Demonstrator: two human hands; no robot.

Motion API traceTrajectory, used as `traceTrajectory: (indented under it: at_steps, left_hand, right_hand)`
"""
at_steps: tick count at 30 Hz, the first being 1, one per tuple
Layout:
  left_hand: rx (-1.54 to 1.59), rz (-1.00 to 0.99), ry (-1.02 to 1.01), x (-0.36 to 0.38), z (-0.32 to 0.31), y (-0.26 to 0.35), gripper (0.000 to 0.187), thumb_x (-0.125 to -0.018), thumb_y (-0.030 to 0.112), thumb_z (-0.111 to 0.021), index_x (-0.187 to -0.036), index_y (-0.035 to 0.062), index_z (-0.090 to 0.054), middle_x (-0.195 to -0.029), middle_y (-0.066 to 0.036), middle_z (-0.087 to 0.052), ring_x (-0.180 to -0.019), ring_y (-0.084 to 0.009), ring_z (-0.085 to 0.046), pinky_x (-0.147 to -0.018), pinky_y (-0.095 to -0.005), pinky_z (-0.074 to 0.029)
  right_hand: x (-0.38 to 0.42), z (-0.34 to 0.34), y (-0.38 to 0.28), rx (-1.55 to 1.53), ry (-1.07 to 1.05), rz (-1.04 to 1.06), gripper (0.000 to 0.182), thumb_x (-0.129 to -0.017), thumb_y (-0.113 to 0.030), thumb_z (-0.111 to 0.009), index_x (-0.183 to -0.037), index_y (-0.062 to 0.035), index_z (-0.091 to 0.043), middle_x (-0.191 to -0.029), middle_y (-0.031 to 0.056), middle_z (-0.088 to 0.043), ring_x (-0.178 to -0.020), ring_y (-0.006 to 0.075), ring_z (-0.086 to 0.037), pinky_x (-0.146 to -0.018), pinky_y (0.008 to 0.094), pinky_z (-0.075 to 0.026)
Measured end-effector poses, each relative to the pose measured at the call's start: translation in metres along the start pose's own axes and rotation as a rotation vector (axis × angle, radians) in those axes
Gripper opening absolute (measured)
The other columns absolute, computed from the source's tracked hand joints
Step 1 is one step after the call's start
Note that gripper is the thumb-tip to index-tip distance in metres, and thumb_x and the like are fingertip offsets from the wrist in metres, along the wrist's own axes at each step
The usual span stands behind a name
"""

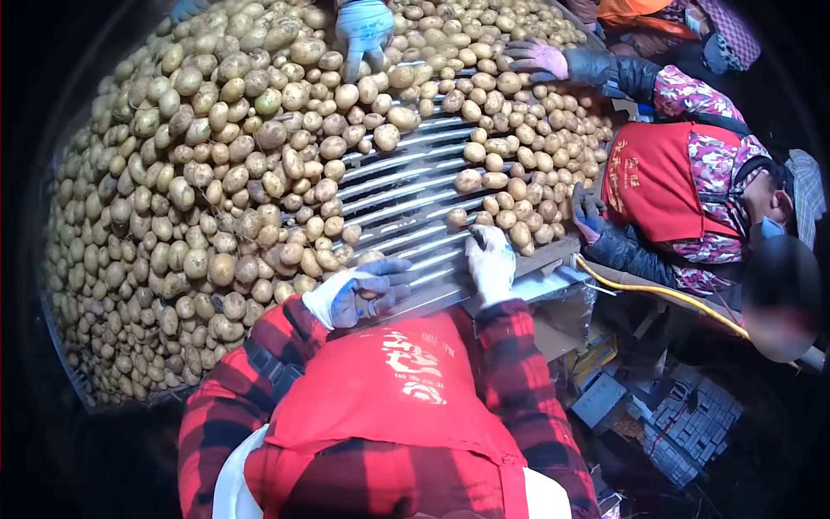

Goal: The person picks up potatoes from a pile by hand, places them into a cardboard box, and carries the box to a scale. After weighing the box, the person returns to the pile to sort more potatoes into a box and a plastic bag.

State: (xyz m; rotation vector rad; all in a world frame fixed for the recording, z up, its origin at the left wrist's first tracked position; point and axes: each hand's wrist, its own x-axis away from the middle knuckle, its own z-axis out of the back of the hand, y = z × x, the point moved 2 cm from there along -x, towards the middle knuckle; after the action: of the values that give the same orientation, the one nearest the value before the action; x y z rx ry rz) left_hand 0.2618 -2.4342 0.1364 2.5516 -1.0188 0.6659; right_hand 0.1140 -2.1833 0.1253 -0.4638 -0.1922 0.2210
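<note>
My left hand [373, 290], in a white glove with blue-grey fingers, hovers at the near edge of the slatted metal rack [399, 192]. Its fingers are spread and bent a little, and no potato shows in them. My right hand [491, 262], in a white glove with dark fingertips, is at the rack's near right corner. A single potato [456, 218] lies just beyond its fingers, apart from them as far as I can see. Its fingers point forward, and I see nothing held. A big heap of potatoes [207, 186] covers the left; a smaller group [540, 156] lies right.
At right, a person in a red apron [650, 180] has gloved hands [538, 60] by the potatoes. Another person's blue glove [365, 33] reaches in from the top. A yellow hose [661, 294] runs along the right edge. Below it sits a stack of grey bundles [692, 424].
</note>
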Motion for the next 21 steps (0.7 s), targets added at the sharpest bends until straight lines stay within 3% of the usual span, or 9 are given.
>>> traceTrajectory:
  at_steps: [4,5,7,8,12,17,18,19,21]
  left_hand:
    - [0.368,-0.076,-0.226,-0.024,0.022,-0.004,0.047,-0.107,0.031,-0.052,-0.149,0.0094,-0.047,-0.145,-0.013,-0.057,-0.127,-0.0279,-0.059,-0.111,-0.0421,-0.048]
    - [0.343,-0.100,-0.166,-0.021,0.025,0.001,0.042,-0.106,0.031,-0.056,-0.142,0.0094,-0.053,-0.139,-0.010,-0.060,-0.124,-0.0265,-0.060,-0.099,-0.0373,-0.056]
    - [0.300,-0.108,0.038,-0.010,0.023,0.015,0.034,-0.103,0.029,-0.062,-0.132,0.0090,-0.060,-0.134,-0.008,-0.063,-0.117,-0.0239,-0.063,-0.080,-0.0291,-0.061]
    - [0.226,-0.139,0.132,-0.002,0.012,0.021,0.029,-0.101,0.026,-0.066,-0.124,0.0086,-0.063,-0.131,-0.008,-0.064,-0.111,-0.0218,-0.065,-0.065,-0.0216,-0.058]
    - [0.088,-0.050,0.187,0.009,0.005,0.031,0.038,-0.099,0.038,-0.066,-0.126,0.0109,-0.063,-0.116,-0.006,-0.069,-0.065,-0.0098,-0.059,-0.061,-0.0263,-0.054]
    - [0.158,-0.080,0.092,0.024,0.010,0.041,0.034,-0.103,0.035,-0.062,-0.126,0.0108,-0.063,-0.119,-0.006,-0.068,-0.106,-0.0189,-0.068,-0.074,-0.0298,-0.055]
    - [0.139,-0.110,0.070,0.024,0.011,0.044,0.034,-0.102,0.034,-0.063,-0.125,0.0102,-0.063,-0.118,-0.008,-0.067,-0.106,-0.0209,-0.067,-0.076,-0.0313,-0.056]
    - [0.167,-0.128,0.043,0.024,0.013,0.047,0.034,-0.101,0.035,-0.064,-0.125,0.0094,-0.063,-0.117,-0.008,-0.067,-0.105,-0.0212,-0.067,-0.076,-0.0314,-0.056]
    - [0.219,-0.158,-0.002,0.028,0.016,0.047,0.036,-0.100,0.035,-0.065,-0.124,0.0077,-0.063,-0.116,-0.008,-0.067,-0.103,-0.0217,-0.067,-0.077,-0.0317,-0.056]
  right_hand:
    - [0.026,0.023,-0.104,-0.384,-0.158,0.395,0.027,-0.089,-0.016,-0.068,-0.113,-0.0053,-0.068,-0.109,0.0157,-0.069,-0.098,0.0348,-0.067,-0.088,0.0416,-0.054]
    - [0.025,0.026,-0.122,-0.422,-0.208,0.446,0.028,-0.088,-0.014,-0.068,-0.114,-0.0041,-0.068,-0.111,0.0164,-0.068,-0.095,0.0358,-0.067,-0.087,0.0421,-0.054]
    - [-0.023,0.006,-0.108,-0.297,0.063,0.446,0.035,-0.088,-0.014,-0.067,-0.121,-0.0048,-0.066,-0.119,0.0174,-0.065,-0.100,0.0367,-0.064,-0.093,0.0440,-0.051]
    - [-0.028,-0.006,-0.107,0.082,0.263,0.553,0.043,-0.088,-0.016,-0.067,-0.129,-0.0062,-0.063,-0.130,0.0175,-0.061,-0.116,0.0367,-0.058,-0.104,0.0490,-0.043]
    - [-0.089,-0.068,-0.027,0.512,0.082,0.645,0.048,-0.084,-0.019,-0.070,-0.131,-0.0124,-0.061,-0.142,0.0105,-0.055,-0.133,0.0356,-0.048,-0.117,0.0598,-0.028]
    - [-0.156,-0.007,-0.019,0.436,0.300,0.493,0.040,-0.082,-0.017,-0.071,-0.121,-0.0121,-0.065,-0.145,0.0125,-0.053,-0.135,0.0352,-0.046,-0.117,0.0626,-0.026]
    - [-0.161,-0.005,-0.028,0.505,0.372,0.528,0.044,-0.075,-0.016,-0.076,-0.118,-0.0145,-0.065,-0.131,0.0137,-0.060,-0.126,0.0366,-0.053,-0.107,0.0582,-0.039]
    - [-0.156,0.005,-0.075,0.216,0.160,0.592,0.043,-0.074,-0.015,-0.075,-0.116,-0.0131,-0.066,-0.121,0.0148,-0.064,-0.114,0.0379,-0.060,-0.098,0.0534,-0.047]
    - [-0.158,-0.020,-0.143,-0.038,0.207,0.961,0.042,-0.077,-0.015,-0.072,-0.118,-0.0104,-0.065,-0.118,0.0150,-0.065,-0.105,0.0368,-0.062,-0.089,0.0479,-0.050]
